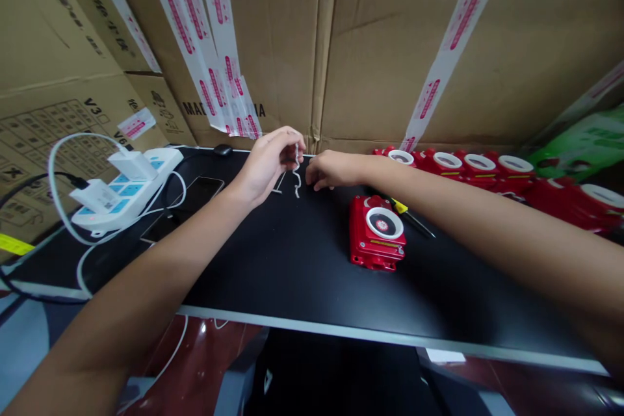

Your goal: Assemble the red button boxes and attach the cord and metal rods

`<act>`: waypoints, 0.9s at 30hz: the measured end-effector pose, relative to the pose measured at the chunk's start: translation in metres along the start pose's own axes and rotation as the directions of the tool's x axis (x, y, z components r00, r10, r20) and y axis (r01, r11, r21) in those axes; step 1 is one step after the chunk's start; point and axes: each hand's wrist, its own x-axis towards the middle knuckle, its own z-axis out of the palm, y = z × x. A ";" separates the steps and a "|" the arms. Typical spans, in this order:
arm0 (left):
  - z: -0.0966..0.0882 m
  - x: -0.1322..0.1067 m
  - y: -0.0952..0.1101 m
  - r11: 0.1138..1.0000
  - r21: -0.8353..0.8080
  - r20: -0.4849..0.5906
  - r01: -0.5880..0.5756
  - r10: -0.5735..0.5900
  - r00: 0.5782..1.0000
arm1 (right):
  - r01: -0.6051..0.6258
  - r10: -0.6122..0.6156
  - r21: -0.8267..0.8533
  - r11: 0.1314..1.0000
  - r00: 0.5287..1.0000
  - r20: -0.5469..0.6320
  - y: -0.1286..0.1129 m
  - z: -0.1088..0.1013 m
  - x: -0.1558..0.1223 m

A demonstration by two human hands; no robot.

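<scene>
My left hand [270,166] pinches the upper end of a thin white wavy strand [296,177], which looks like string or a soft tie and hangs over the black table. Just right of it, my right hand [329,170] is closed with its fingers curled down near the tabletop; what they hold, if anything, is hidden. A thin L-shaped metal rod [277,191] lies below my left hand. Nearer to me stands a red metal housing [377,237] with a white ring and a dark round face. Behind it, partly under my right forearm, is a screwdriver [414,218] with a yellow and black handle.
Several similar red housings [480,166] line the back right, by a green bag [580,140]. On the left are a white power strip [129,185] with plugs and cables, and a dark phone [188,201]. Cardboard boxes [370,45] wall the table's back edge.
</scene>
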 end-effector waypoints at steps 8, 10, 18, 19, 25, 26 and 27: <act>0.005 -0.005 0.006 0.999 0.023 0.087 -0.024 0.022 0.996 | -0.060 0.065 0.100 0.993 0.997 -0.052 -0.003 0.010 0.003; 0.008 -0.007 0.007 0.998 0.056 0.106 -0.030 0.023 0.994 | -0.063 0.083 0.143 0.988 0.987 -0.137 -0.006 0.004 -0.010; 0.025 -0.028 0.000 0.993 0.095 0.327 -0.065 0.031 0.944 | 0.235 0.350 0.741 0.629 0.765 -0.540 -0.044 0.004 -0.123; 0.028 -0.032 -0.002 0.993 0.107 0.364 -0.045 0.003 0.931 | 0.288 0.389 0.767 0.573 0.728 -0.564 -0.049 0.011 -0.132; 0.042 -0.047 -0.005 0.980 0.191 0.413 0.049 -0.126 0.902 | 0.499 0.508 0.816 0.292 0.642 -0.574 -0.059 0.052 -0.143; 0.043 -0.048 -0.005 0.979 0.196 0.411 0.058 -0.136 0.902 | 0.517 0.522 0.814 0.263 0.633 -0.571 -0.058 0.056 -0.143; 0.044 -0.049 -0.004 0.978 0.197 0.409 0.068 -0.144 0.901 | 0.531 0.531 0.809 0.251 0.623 -0.574 -0.058 0.058 -0.144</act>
